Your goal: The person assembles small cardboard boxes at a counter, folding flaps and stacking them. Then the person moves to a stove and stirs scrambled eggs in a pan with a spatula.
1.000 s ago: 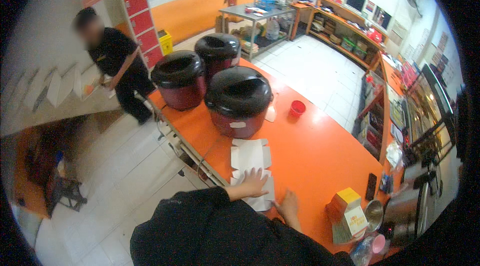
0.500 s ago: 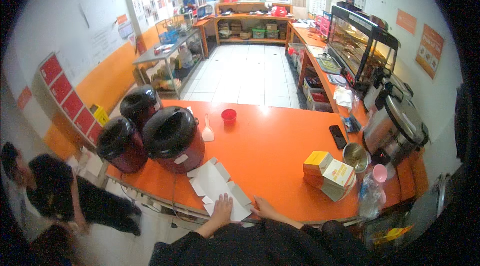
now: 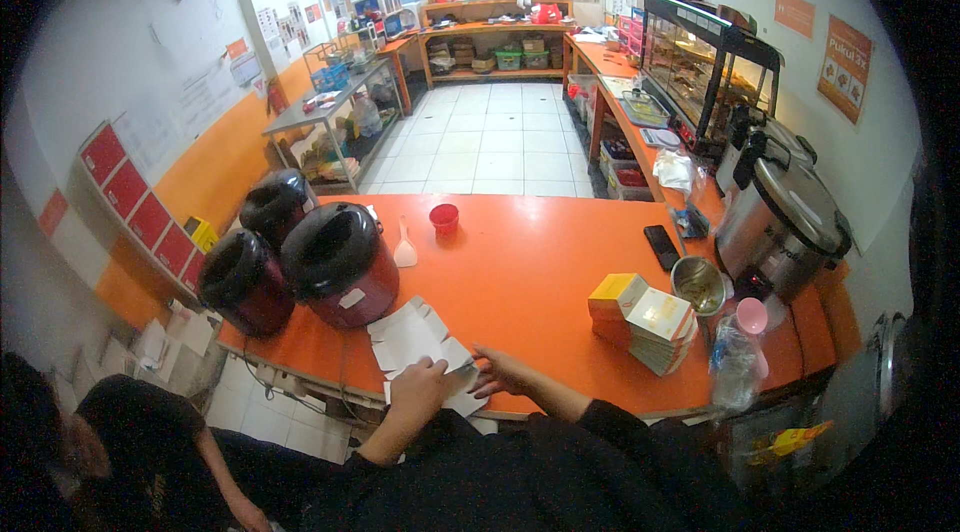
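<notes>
An unfolded white cardboard box lies at the counter's near edge, its cut flaps spread out. My left hand is curled over its near part, fingers bent against the card. Beside it my right hand reaches in from the right, fingers apart at a raised greyish flap; whether they press on it is hard to tell. To the right stands a stack of yellow, orange and white cardboard boxes.
Three dark red rice warmers with black lids stand left on the orange counter, near a pale scoop and red cup. Right are a phone, metal bowl and large steel cooker. Another person is lower left.
My left hand has gone from lying flat on the cardboard to curling over it. My right hand has moved up and inward to the flap. The other person has come closer.
</notes>
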The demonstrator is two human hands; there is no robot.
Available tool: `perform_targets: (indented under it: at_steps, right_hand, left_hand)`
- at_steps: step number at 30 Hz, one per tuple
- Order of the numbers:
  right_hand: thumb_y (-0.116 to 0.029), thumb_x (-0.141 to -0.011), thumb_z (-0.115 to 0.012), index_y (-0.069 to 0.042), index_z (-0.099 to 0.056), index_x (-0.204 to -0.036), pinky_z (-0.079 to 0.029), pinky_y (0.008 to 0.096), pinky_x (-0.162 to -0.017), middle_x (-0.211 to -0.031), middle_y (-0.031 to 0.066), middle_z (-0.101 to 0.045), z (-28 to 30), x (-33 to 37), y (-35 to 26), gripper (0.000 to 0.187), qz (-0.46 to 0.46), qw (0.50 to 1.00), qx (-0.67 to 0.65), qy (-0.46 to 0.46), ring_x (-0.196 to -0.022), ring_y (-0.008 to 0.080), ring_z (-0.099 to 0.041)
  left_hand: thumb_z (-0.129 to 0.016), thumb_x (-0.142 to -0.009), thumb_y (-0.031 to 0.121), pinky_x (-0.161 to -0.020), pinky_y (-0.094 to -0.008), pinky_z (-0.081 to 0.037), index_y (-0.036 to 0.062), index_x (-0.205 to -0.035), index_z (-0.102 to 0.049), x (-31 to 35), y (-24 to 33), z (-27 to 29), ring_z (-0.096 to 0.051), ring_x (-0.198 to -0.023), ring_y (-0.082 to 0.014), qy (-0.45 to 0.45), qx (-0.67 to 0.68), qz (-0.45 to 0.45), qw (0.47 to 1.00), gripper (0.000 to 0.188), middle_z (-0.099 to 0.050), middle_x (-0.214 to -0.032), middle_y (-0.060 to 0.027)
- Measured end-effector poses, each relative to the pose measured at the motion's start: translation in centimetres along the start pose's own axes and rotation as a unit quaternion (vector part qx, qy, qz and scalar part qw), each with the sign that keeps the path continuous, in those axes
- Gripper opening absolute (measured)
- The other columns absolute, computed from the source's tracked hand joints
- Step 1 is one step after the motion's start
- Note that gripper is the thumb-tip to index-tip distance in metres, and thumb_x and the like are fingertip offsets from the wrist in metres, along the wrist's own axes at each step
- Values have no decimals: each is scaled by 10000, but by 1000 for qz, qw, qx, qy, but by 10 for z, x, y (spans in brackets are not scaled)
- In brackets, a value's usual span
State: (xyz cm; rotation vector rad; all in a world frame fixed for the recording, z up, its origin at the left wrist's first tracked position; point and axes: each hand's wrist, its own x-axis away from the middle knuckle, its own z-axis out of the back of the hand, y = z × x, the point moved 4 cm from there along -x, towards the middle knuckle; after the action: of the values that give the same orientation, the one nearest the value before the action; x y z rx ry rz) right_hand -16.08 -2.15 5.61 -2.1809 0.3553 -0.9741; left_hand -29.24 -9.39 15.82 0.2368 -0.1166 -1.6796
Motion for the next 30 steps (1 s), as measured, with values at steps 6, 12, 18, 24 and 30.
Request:
perform_targets:
  at_steps: [6, 12, 18, 24, 30]
  right_hand:
    - [-465, -815, -475, -27, -408, -1126, -432, 456, -796, -995, 173, -503, -19, -9, 3, 541, 247, 748, 547, 284, -954, 313, -529]
    - [-340, -829, -486, -96, -531, -1043, -363, 454, -871, -1059, 103, -515, -2, 2, 79, 327, 424, 452, 784, 10, -1040, 236, -484]
    - [-430, -854, -435, -83, -417, -1187, -428, 486, -817, -1132, 113, -491, -5, 27, 28, 481, 179, 903, 388, -35, -1056, 250, -486]
    - [-370, -829, -527, -55, -342, -1240, -453, 334, -772, -1071, 138, -505, 25, 56, -3, 549, 318, 920, 215, 77, -953, 202, -507]
    - [-299, -776, -599, 9, -540, -847, -445, 328, -608, -773, 108, -566, 43, 138, 1, 321, 337, 879, 243, 236, -696, 155, -527]
  left_hand:
    - [-571, -729, 166, -587, -386, -429, 32, -771, -506, 2, -52, -83, -535, -678, -324, 11, 128, 44, 991, 155, -499, -746, -141]
    - [-541, -672, 50, -584, -384, -398, 21, -738, -461, 17, -63, -85, -488, -671, -311, 193, 252, -14, 948, 107, -465, -704, -142]
    - [-555, -624, 15, -625, -404, -420, 23, -753, -468, 33, 22, 57, -510, -726, -330, 288, 101, -48, 951, 156, -495, -737, -138]
    - [-578, -621, 20, -632, -402, -441, 70, -934, -512, 26, 87, -8, -536, -769, -340, 53, 175, -177, 967, 323, -543, -833, -146]
    - [-569, -679, 1, -573, -377, -440, 119, -1101, -491, 10, 119, -54, -547, -655, -296, -99, 181, -261, 943, 445, -562, -772, -121]
